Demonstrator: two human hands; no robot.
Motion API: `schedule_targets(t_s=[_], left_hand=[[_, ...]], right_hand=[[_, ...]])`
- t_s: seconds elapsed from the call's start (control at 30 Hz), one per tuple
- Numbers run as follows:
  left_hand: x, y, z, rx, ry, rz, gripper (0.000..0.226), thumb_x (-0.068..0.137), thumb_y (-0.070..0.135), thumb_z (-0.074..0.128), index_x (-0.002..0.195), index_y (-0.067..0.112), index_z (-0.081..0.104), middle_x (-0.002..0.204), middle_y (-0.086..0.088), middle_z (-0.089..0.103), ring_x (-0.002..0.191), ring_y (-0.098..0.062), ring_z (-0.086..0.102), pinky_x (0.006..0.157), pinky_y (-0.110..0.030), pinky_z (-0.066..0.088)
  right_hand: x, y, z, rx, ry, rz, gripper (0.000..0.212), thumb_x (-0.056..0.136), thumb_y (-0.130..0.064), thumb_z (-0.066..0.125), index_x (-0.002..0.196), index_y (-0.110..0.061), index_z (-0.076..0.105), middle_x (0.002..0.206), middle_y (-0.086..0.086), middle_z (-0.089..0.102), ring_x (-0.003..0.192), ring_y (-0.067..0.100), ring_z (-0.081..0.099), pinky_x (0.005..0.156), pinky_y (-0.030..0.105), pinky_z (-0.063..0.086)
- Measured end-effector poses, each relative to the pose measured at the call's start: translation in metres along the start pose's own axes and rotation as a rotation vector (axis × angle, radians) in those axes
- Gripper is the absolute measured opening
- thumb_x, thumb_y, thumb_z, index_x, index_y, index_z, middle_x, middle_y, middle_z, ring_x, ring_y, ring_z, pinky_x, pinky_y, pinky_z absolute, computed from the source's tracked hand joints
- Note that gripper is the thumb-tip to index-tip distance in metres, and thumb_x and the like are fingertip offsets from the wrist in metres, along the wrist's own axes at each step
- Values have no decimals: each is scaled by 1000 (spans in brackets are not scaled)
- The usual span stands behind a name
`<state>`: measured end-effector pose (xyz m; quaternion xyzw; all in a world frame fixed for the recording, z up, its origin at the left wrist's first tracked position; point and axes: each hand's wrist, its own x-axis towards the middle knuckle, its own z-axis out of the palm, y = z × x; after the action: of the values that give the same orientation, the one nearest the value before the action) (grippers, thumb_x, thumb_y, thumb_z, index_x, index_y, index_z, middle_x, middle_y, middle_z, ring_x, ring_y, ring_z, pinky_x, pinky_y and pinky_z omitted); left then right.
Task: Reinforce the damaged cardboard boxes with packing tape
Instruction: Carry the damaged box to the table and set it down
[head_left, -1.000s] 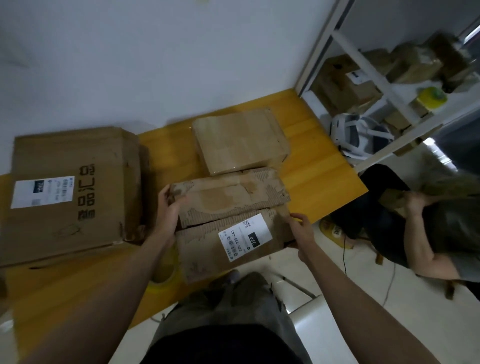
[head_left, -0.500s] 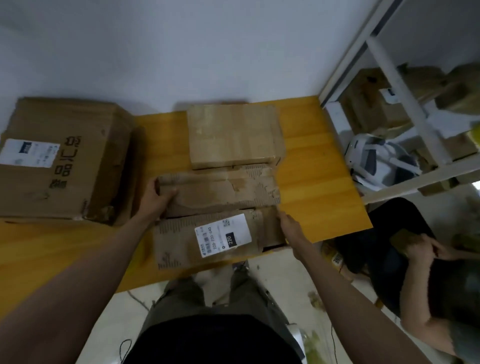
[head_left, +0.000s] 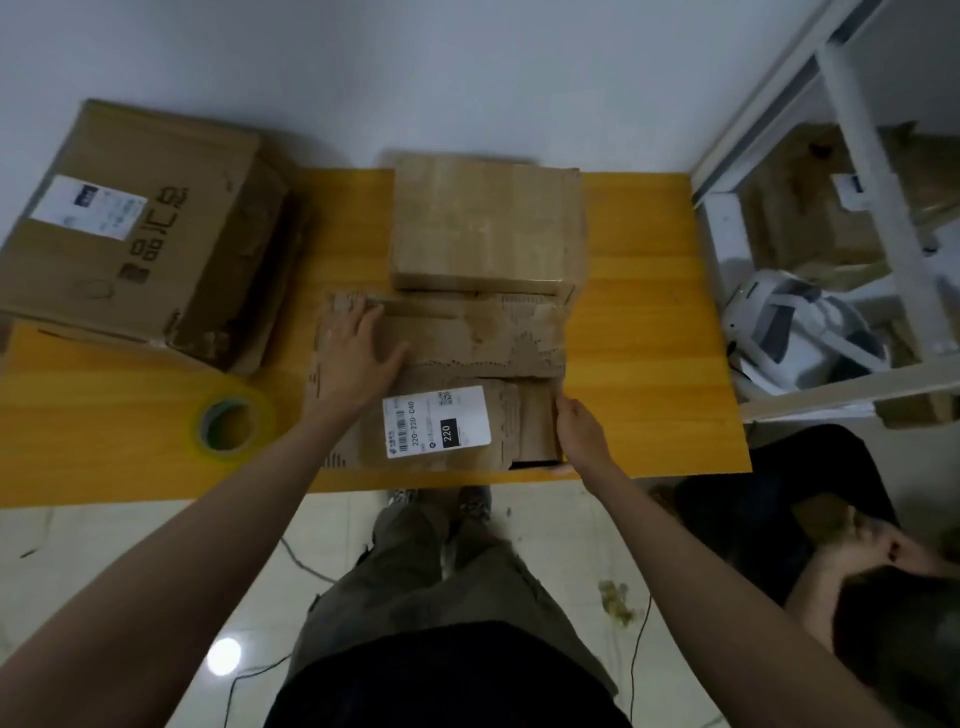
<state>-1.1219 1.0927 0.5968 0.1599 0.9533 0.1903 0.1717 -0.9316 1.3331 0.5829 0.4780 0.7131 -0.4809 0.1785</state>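
Note:
A torn, flattened cardboard box (head_left: 467, 343) with a white shipping label (head_left: 436, 422) lies at the front of the yellow table (head_left: 649, 322). My left hand (head_left: 358, 353) lies flat on its upper left flap, fingers spread. My right hand (head_left: 579, 431) holds the box's right front edge, fingers curled around it. A roll of clear packing tape (head_left: 231, 423) lies on the table to the left of the box, apart from both hands. A taped box (head_left: 483, 223) stands just behind the torn one.
A large worn box (head_left: 140, 228) stands at the table's left back. A white metal shelf (head_left: 857, 156) with boxes and a white helmet (head_left: 795, 332) stands to the right. Another person (head_left: 883, 561) sits low at the right. The wall runs behind the table.
My left hand has moved from the box's left edge onto its top flap and lies flat there. The view has shifted, and the tape roll has come into sight.

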Motion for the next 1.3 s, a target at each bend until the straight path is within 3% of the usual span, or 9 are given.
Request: schedule_targets(t_s=[0.1, 0.17, 0.37, 0.5, 0.57, 0.8, 1.0, 1.13, 1.3], left_hand=[[-7, -8, 5, 67, -59, 20, 73, 100, 64, 37, 160, 24, 22, 171, 0, 1, 157, -22, 2, 125, -45, -1], [-4, -17, 6, 115, -60, 40, 72, 101, 66, 28, 161, 25, 20, 171, 1, -1, 157, -21, 4, 126, -46, 0], [-1, -44, 4, 225, -8, 89, 74, 101, 67, 7, 162, 27, 13, 171, 1, -5, 157, -19, 0, 127, -47, 6], [3, -53, 6, 230, 22, 87, 69, 104, 63, 9, 162, 26, 11, 171, 1, -6, 157, -18, -4, 127, -44, 1], [6, -54, 8, 220, 38, 90, 67, 105, 62, 13, 162, 26, 13, 171, 1, -4, 157, -19, -1, 127, -44, 1], [9, -44, 1, 199, 94, 93, 60, 105, 56, 27, 153, 22, 34, 166, -7, 22, 151, -29, 23, 123, -48, 15], [24, -3, -13, 85, 250, 218, 35, 102, 42, 45, 114, 14, 64, 124, -9, 53, 118, -27, 49, 106, -46, 35], [43, 14, -9, 124, 109, 336, 25, 98, 46, 53, 98, 22, 60, 101, 2, 60, 93, -17, 56, 75, -32, 40], [65, 13, 7, 201, 116, 351, 24, 95, 43, 58, 101, 20, 56, 103, 1, 59, 85, -17, 53, 67, -32, 37]], right_hand=[[2, -1, 10, -118, 14, -86, 80, 98, -73, 23, 146, -12, 43, 138, 15, 50, 116, 37, 55, 95, 54, 49], [5, -3, 14, -166, 0, -107, 79, 101, -70, 24, 151, -9, 36, 145, 19, 43, 127, 39, 48, 104, 55, 42], [5, -21, 29, -195, -36, -112, 80, 104, -62, 24, 158, -4, 22, 164, 17, 22, 141, 38, 38, 87, 38, 43], [12, -25, 35, -217, 10, -116, 79, 101, -68, 26, 148, -6, 36, 151, 19, 39, 133, 39, 46, 105, 55, 43], [17, -26, 36, -278, 53, -149, 78, 100, -71, 24, 139, -6, 43, 141, 19, 47, 121, 39, 53, 100, 57, 45], [10, -47, 50, -269, 493, -457, 50, 98, -36, 62, 129, -2, 45, 130, 15, 46, 116, 33, 50, 84, 46, 50], [8, -79, 47, -294, 821, -628, 52, 68, -16, 68, 116, -10, 50, 121, 12, 48, 111, 32, 47, 89, 41, 37], [16, -93, 49, -531, 478, -821, 48, 71, 0, 60, 111, -25, 63, 126, 1, 56, 129, 28, 45, 104, 41, 31], [26, -111, 49, -806, 313, -767, 42, 92, -32, 59, 133, -27, 61, 141, 8, 52, 136, 33, 44, 112, 49, 37]])
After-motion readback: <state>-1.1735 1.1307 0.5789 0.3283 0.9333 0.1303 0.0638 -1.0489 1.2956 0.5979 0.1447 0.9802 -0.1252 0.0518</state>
